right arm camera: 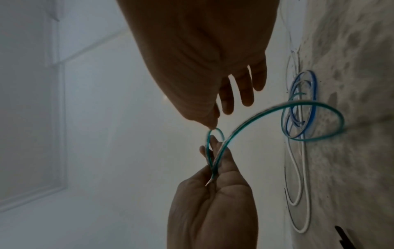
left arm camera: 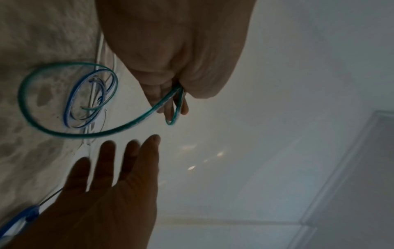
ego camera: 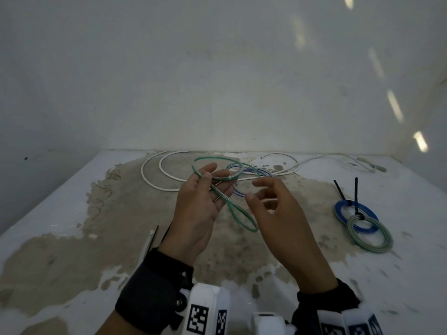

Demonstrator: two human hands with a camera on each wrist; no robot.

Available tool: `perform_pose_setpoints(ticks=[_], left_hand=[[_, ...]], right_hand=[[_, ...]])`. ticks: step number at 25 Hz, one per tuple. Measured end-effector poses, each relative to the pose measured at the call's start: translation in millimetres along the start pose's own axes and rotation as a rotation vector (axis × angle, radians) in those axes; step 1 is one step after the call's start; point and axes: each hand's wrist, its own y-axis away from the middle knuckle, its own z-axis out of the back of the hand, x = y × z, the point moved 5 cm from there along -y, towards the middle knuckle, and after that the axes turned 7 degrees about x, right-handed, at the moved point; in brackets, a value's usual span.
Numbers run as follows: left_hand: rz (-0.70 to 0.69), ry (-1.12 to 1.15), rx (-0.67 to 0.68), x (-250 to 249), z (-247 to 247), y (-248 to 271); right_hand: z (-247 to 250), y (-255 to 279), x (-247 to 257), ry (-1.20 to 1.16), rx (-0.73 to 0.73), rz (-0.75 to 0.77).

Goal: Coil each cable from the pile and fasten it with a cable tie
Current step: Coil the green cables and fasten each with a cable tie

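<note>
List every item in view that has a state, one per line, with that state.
green cable: partly looped, held up off the table.
left hand: grips the green cable.
right hand: holds nothing, fingers loosely curled beside the loop.
white cable: loose on the table.
blue cable: loose, tangled with the white one.
blue coil: coiled, tied.
grey-green coil: coiled, tied, overlapping the blue coil.

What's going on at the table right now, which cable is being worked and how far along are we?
A person's left hand holds a thin green translucent cable, its first loops gathered in the fingers. The right hand hovers beside it, fingers loosely curled and holding nothing. Two finished coils, one blue and one pale green, lie tied with black cable ties on the right. A loose white cable and a thin blue cable wait at the back of the worn white table.
</note>
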Motion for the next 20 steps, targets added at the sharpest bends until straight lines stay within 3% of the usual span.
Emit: perform_pose_setpoints(ticks=[2,5,6,10,15,20], left_hand=[[-0.032,0.079,0.01,-2.9,-3.3,3.9],[-0.05,0.146,0.053,-4.9,-9.8,13.7],[-0.051,0.148,0.072,-4.7,-11.9,17.8],[-0.001,0.138,0.131,4.4,-12.2,35.6],[0.104,0.13,0.137,15.7,-6.7,43.8],[0.181,0.091,0.116,27.6,-2.1,49.6]], right_hand=[[1.6,9.3,-4.1,0.031,0.045,-0.169],[-18.6,29.1,-8.7,-0.059,0.431,-0.404],[-23.2,32.9,-6.8,-0.192,0.447,-0.406],[-22.8,33.5,-5.7,-0.722,0.144,-0.371],[-25.6,40.2,-13.3,-0.698,0.064,-0.32],[-23.9,41.2,-20.2,-0.844,0.04,-0.232]])
